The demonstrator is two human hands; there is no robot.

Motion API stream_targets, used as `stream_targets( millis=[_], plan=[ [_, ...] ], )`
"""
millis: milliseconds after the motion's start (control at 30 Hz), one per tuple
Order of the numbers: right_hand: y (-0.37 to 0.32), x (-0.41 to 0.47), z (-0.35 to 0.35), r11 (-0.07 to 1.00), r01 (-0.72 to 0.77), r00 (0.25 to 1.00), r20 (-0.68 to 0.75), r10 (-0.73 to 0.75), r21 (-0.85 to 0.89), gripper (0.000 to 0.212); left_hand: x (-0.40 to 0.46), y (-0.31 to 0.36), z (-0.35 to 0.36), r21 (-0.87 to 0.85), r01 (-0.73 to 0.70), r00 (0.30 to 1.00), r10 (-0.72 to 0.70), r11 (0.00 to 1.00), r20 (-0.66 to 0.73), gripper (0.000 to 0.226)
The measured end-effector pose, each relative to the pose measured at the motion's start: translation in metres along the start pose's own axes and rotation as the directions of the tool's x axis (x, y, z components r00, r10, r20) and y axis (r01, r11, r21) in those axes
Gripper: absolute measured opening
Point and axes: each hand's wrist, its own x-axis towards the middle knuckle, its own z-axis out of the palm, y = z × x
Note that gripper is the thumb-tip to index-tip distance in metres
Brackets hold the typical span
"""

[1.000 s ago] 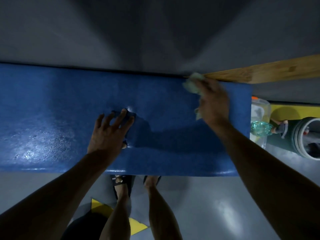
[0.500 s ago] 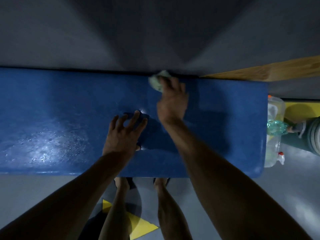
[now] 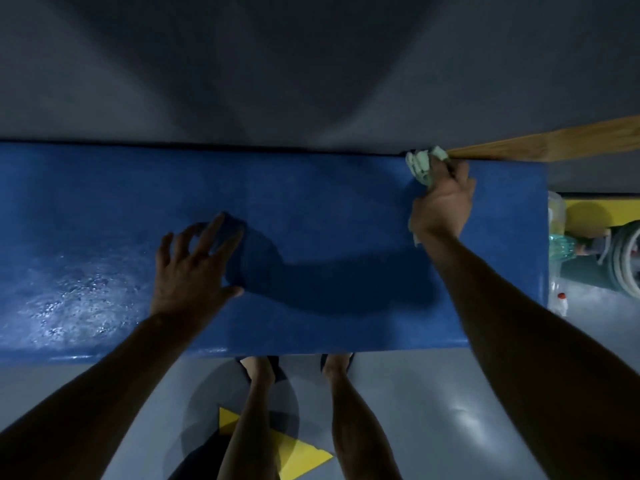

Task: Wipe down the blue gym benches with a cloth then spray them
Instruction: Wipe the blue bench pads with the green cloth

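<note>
Right hand [image 3: 441, 206] swept rightward (cloth [image 3: 423, 163] under its fingers [image 3: 459, 171]).

We cannot read any text, label, brand or number in this view. The only sign-like thing we see is a yellow marking [image 3: 297, 448] painted on the grey floor [image 3: 415, 410], partly hidden behind the person's legs, and it carries no letters. The containers [image 3: 558, 216] beside the bench end are too blurred for us to read anything on them
</note>
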Motion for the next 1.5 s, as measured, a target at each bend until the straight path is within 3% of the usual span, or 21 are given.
stream_targets(
  millis=[100, 267, 367, 433, 500, 600, 700, 767, 867, 967, 1100, 1167, 1267, 1333, 1433, 1500],
  plan=[
    [-0.063, -0.025, 0.032, 0.995, -0.074, 0.996, -0.036, 0.076, 0.067, 0.065, 0.002, -0.001, 0.006, -0.006, 0.020, 0.999, -0.020, 1.000, 0.034, 0.106],
    [-0.175, -0.079, 0.066, 0.961, 0.207, 0.972, 0.074, -0.224, 0.183, 0.062, 0.004, -0.005, 0.009, 0.013, 0.034, 0.997, -0.034, 0.999, 0.069, 0.104],
    [-0.181, -0.077, 0.051, 0.865, 0.471, 0.834, 0.235, -0.500, 0.172, 0.068, 0.004, -0.008, 0.009, 0.026, 0.017, 0.997, -0.019, 1.000, 0.069, 0.104],
    [-0.148, -0.055, 0.040, 0.805, 0.584, 0.762, 0.272, -0.587, 0.100, 0.070, 0.004, -0.008, 0.008, 0.028, 0.009, 0.997, -0.011, 1.000, 0.073, 0.104],
    [-0.100, -0.031, 0.031, 0.863, 0.505, 0.844, 0.199, -0.498, 0.015, 0.059, 0.004, -0.010, 0.009, 0.022, 0.006, 0.997, -0.007, 1.000, 0.073, 0.104],
    [-0.038, -0.014, 0.014, 0.970, 0.239, 0.970, 0.049, -0.236, -0.049, 0.065, 0.005, -0.010, 0.010, -0.009, -0.010, 0.996, 0.011, 1.000, 0.085, 0.105],
    [-0.052, -0.022, 0.021, 0.999, -0.027, 0.999, -0.021, 0.026, -0.025, 0.069, 0.008, -0.013, 0.010, -0.026, -0.018, 0.996, 0.020, 0.999, 0.087, 0.105],
    [-0.095, -0.039, 0.040, 0.995, -0.102, 0.992, -0.075, 0.103, 0.010, 0.065, 0.008, -0.014, 0.011, -0.037, -0.015, 0.996, 0.018, 0.999, 0.092, 0.105],
    [-0.170, -0.078, 0.068, 0.992, 0.100, 0.995, -0.022, -0.099, 0.080, 0.060, 0.008, -0.015, 0.012, -0.035, -0.020, 0.997, 0.023, 0.999, 0.079, 0.105],
    [-0.219, -0.107, 0.070, 0.922, 0.351, 0.917, 0.140, -0.374, 0.162, 0.055, 0.007, -0.015, 0.011, -0.027, -0.032, 0.996, 0.034, 0.999, 0.079, 0.104],
    [-0.171, -0.089, 0.048, 0.792, 0.603, 0.760, 0.237, -0.606, 0.092, 0.061, 0.009, -0.017, 0.012, -0.030, -0.023, 0.998, 0.024, 0.999, 0.050, 0.106],
    [-0.117, -0.063, 0.041, 0.849, 0.529, 0.830, 0.210, -0.517, -0.001, 0.073, 0.010, -0.017, 0.014, -0.028, -0.022, 0.998, 0.024, 0.999, 0.055, 0.106],
    [-0.041, -0.035, 0.015, 0.977, 0.205, 0.976, 0.085, -0.199, -0.060, 0.071, 0.010, -0.018, 0.016, -0.048, -0.030, 0.999, 0.032, 0.998, 0.041, 0.106],
    [-0.024, -0.033, 0.005, 0.999, 0.034, 0.999, 0.030, -0.032, -0.042, 0.069, 0.010, -0.018, 0.017, -0.057, -0.032, 0.999, 0.033, 0.998, 0.021, 0.106],
    [-0.056, -0.051, 0.019, 0.980, -0.191, 0.981, -0.002, 0.192, -0.062, 0.071, 0.010, -0.016, 0.016, -0.065, -0.024, 0.999, 0.026, 0.998, 0.030, 0.106],
    [-0.102, -0.075, 0.037, 0.973, -0.217, 0.976, -0.015, 0.217, -0.077, 0.075, 0.009, -0.015, 0.015, -0.065, -0.025, 0.999, 0.026, 0.998, 0.029, 0.105]
  ],
)
